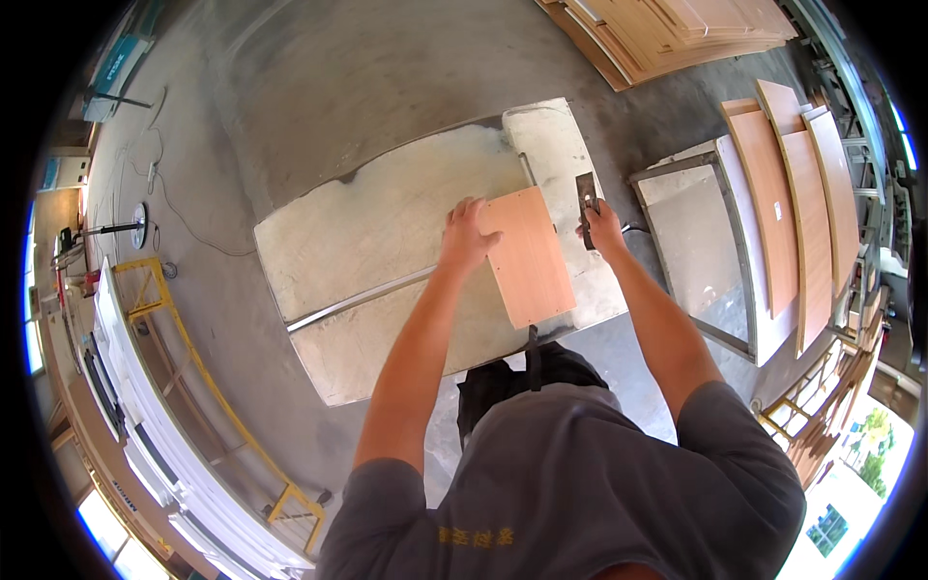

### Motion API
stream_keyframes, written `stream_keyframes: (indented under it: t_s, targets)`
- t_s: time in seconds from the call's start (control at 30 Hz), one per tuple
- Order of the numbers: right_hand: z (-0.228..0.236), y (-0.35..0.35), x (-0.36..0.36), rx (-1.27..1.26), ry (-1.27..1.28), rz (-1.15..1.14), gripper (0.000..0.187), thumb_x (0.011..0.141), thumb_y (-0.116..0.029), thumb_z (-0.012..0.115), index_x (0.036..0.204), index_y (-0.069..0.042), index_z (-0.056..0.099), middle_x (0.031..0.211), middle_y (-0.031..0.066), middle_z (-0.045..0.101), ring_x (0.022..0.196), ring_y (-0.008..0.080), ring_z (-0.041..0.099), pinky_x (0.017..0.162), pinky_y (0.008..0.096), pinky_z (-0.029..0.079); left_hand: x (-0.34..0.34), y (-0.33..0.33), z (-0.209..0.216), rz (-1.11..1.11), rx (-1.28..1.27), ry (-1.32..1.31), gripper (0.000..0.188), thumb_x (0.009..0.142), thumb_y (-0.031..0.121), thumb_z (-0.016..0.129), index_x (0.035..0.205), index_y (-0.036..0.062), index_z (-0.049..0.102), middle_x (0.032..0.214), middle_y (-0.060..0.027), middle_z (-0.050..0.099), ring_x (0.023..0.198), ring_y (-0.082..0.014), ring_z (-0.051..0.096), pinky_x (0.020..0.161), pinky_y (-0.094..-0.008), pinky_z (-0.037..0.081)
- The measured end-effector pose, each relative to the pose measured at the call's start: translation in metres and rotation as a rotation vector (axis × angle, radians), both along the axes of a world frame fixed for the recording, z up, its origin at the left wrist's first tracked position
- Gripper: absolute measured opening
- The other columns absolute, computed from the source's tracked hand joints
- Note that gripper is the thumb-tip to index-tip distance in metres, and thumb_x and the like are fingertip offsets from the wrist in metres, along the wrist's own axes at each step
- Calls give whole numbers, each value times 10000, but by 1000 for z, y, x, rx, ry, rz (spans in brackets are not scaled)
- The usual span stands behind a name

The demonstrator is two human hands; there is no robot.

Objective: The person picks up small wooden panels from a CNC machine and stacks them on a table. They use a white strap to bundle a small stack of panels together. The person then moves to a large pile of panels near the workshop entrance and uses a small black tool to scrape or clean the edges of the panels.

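Note:
A small rectangular wood-grain panel (530, 259) lies on a worn, pale worktable (367, 251), with small dark holes near its edges. My left hand (468, 237) grips the panel's left edge near the far corner, its thumb over the top face and its fingers bent. To the right of the panel, my right hand (601, 228) is wrapped round a dark hand tool (586, 191) with a long flat body. The tool is apart from the panel, and its exact kind is unclear. Behind that hand shows a short piece of light hose or cable (634, 229).
A metal strip (362, 300) runs along the tabletop. Long wood-grain boards (773, 208) lean on a second stand (691, 232) at the right. More panels are stacked (667, 34) at the far right. A yellow frame (217, 387) and white panels (179, 454) stand left.

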State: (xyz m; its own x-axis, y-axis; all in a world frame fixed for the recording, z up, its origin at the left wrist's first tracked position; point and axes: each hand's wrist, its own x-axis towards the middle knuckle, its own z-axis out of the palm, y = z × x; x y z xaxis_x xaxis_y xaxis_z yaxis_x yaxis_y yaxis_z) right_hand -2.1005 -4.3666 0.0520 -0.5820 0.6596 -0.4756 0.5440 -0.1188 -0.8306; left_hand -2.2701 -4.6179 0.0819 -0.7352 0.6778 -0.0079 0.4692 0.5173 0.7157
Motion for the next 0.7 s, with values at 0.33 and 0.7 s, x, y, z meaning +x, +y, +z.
stream_keyframes:
  t_s: [0.33,0.7]
  targets:
    - [-39,33,-61,225,-185,93,218,794,-227,676,917,-46,682,725,155,649,740,345,639,698,410,500,-44,47,-18,-288,-327,-721,580,732,146,781,1264,13,594,1087,-133,700,986,-221,668,882,-340,513]
    - [10,-32,6,338,-10,248,406,873,-178,629,1247,-31,570,1185,191,610,1020,327,631,886,395,506,78,-14,-21,416,-66,-445,768,813,151,722,1450,-26,331,1442,-193,463,1229,-279,542,989,-368,454]
